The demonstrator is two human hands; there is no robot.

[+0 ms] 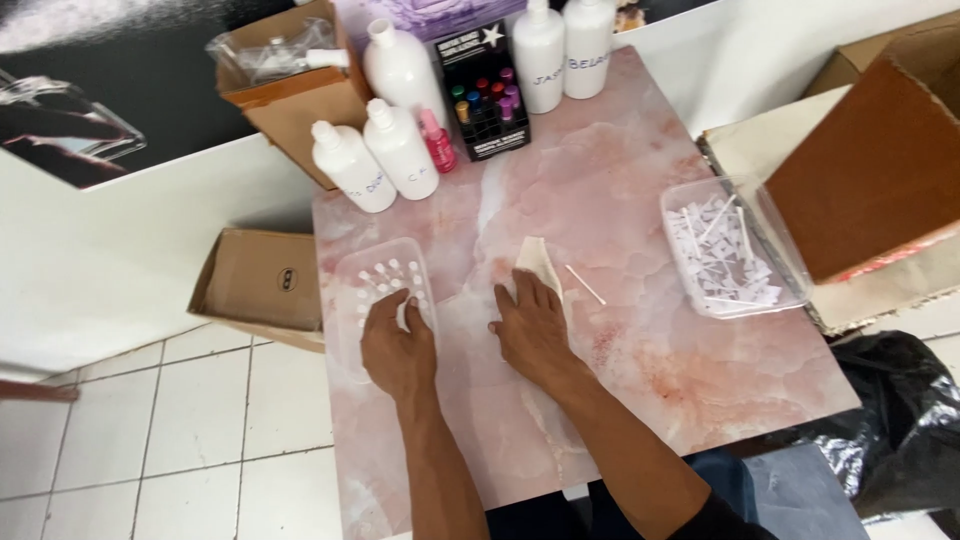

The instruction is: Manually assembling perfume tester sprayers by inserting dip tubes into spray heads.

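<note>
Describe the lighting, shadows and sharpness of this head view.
Head view: even, soft light; only faint shadows under the left hand on the clear tray and the right hand on the cloth. The pink marble table shows mild sheen, no hard glare. The centre is sharp; edges bend with wide-angle distortion.

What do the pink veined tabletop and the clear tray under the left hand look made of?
The pink veined tabletop looks like polished marble or a marble-print laminate: cloudy veins, soft sheen. The clear tray under the left hand seems thin transparent plastic: see-through, glossy rim.
</note>
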